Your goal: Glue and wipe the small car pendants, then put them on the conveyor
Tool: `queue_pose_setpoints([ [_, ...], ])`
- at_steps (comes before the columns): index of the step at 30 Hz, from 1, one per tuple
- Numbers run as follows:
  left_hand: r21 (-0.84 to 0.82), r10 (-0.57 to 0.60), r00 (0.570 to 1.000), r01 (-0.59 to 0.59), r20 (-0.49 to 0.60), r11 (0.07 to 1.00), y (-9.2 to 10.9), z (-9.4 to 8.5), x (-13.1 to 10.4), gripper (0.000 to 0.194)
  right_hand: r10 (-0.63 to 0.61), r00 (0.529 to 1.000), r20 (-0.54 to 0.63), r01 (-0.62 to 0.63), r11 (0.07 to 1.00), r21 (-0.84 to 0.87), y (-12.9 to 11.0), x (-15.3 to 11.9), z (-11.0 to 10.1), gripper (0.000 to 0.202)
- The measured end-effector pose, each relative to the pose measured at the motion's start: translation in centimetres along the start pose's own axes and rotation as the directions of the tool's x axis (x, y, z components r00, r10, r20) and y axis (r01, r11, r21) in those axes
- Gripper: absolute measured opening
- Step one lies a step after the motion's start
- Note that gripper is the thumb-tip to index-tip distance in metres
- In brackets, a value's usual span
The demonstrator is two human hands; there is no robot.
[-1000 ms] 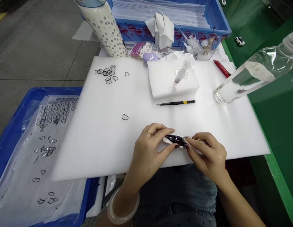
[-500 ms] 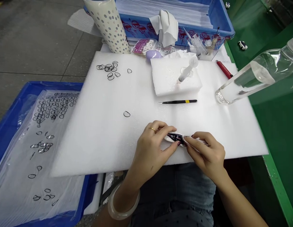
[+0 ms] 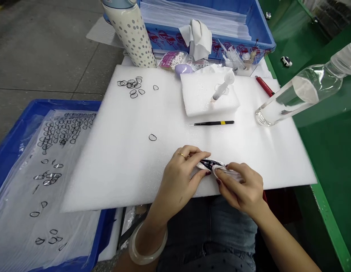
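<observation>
My left hand pinches a small glossy black-and-white piece between thumb and fingers, just above the front of the white foam board. With my right hand I grip a folded white cloth, its end pressed against the piece and covering part of it. Beyond my hands lie black tweezers with a yellow band. One thin black ring rests left of them, and several more rings are grouped at the board's far left.
A foam block holds a syringe. At right stand a clear bottle and a red pen-like tool. A dotted tumbler and blue crate are behind. On the left, a blue tray holds many rings.
My right hand has shifted slightly left with the cloth, which now covers more of the piece's right part. My left hand keeps its hold. The camera view has shifted a little.
</observation>
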State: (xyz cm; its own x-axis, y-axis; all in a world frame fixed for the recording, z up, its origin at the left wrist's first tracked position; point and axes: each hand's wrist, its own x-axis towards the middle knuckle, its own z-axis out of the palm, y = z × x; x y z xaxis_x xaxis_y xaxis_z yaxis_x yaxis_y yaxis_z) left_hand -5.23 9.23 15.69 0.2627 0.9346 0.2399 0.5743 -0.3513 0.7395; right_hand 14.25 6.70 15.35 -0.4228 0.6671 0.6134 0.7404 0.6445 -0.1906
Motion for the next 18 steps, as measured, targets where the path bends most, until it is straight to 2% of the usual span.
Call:
queue_pose_setpoints([
  [3,-0.015,0.002,1.000,-0.002,0.022,1.000,-0.1,-0.2,0.0,0.037,-0.080,0.990,0.117,0.068,0.992,0.104,-0.1,0.4,-1.4,0.015],
  [5,-0.036,-0.005,0.999,0.006,0.032,0.999,-0.2,-0.2,-0.1,0.037,-0.102,0.980,0.170,0.069,0.979,0.190,0.9,1.0,-3.2,0.018],
  [6,-0.052,-0.010,0.999,0.011,0.034,0.999,-0.3,-0.3,-0.1,0.037,-0.083,0.981,0.174,0.052,0.983,0.175,1.7,1.4,-4.2,0.021],
  [7,-0.075,-0.013,0.999,0.015,0.035,0.997,-0.3,-0.3,-0.1,0.038,-0.029,0.986,0.163,0.014,0.996,0.090,2.6,1.8,-5.0,0.025],
  [9,-0.138,-0.017,1.000,0.019,0.020,0.990,-0.3,-0.4,-0.2,0.037,0.123,0.987,0.103,-0.100,0.974,-0.203,4.1,2.6,-5.8,0.028],
  [10,-0.173,-0.021,1.000,0.020,-0.001,0.985,-0.3,-0.5,-0.3,0.034,0.180,0.982,0.064,-0.151,0.936,-0.317,4.4,2.9,-5.7,0.028],
  [11,-0.207,-0.026,0.999,0.019,-0.030,0.978,-0.2,-0.6,-0.4,0.028,0.211,0.977,0.038,-0.184,0.915,-0.359,4.2,3.2,-5.3,0.028],
  [12,-0.236,-0.034,0.997,0.018,-0.065,0.972,-0.2,-0.6,-0.4,0.023,0.228,0.973,0.047,-0.202,0.927,-0.315,3.6,3.3,-4.5,0.031],
  [15,-0.272,-0.065,0.986,0.021,-0.154,0.962,-0.2,-0.8,-0.5,0.015,0.154,0.969,0.191,-0.163,0.986,0.030,0.8,3.4,-1.3,0.044],
  [17,-0.259,-0.069,0.984,0.024,-0.166,0.966,-0.5,-0.7,-0.5,0.013,0.110,0.969,0.221,-0.139,0.982,0.124,0.1,2.9,-0.2,0.053],
  [18,-0.246,-0.071,0.985,0.030,-0.159,0.969,-0.6,-0.7,-0.5,0.013,0.112,0.975,0.193,-0.139,0.982,0.129,0.6,2.4,-0.4,0.054],
])
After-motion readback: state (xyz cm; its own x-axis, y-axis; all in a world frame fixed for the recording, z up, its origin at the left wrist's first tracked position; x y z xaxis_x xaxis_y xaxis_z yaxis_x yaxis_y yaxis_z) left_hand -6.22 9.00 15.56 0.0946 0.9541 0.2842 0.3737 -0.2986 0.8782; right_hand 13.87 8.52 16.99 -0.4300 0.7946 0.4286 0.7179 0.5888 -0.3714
